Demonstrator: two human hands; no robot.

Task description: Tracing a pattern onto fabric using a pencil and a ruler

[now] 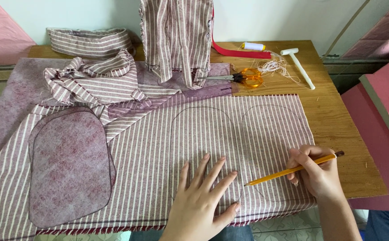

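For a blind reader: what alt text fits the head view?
A left hand lies flat on striped fabric marked with rounded outlines, while the right hand holds a yellow pencil to it. Orange-handled scissors, thread and a white mallet lie on the wooden table.

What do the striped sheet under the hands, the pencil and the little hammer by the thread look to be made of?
The striped sheet looks like woven cloth, matte, with a frayed near edge. The pencil in the right hand seems painted wood, glossy yellow-orange with a dark end. The hammer looks like smooth white plastic, though painted wood is possible. The left hand lies flat on the cloth.
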